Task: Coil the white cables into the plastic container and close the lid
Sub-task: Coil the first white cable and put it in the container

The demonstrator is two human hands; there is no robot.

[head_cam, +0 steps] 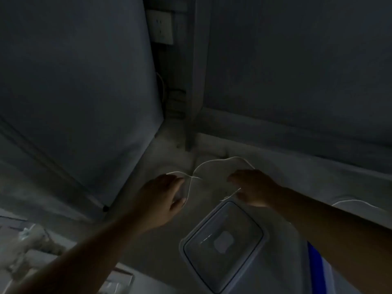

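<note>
The scene is dim. A thin white cable (214, 165) loops in the air between my two hands over a pale bed sheet (161, 240). My left hand (163, 200) holds one part of the cable, which crosses itself near my fingertips. My right hand (252, 187) holds another part, with a short end sticking out below it. A clear plastic container (224, 242) with its lid on lies on the sheet just below my right hand. A second white cable (354, 201) lies on the sheet at the right.
Grey padded walls (74, 92) close in the corner behind the hands. A wall socket (161, 26) sits high in the gap between them. A blue-and-white cloth (318, 270) lies at the lower right. Pale objects lie at the lower left.
</note>
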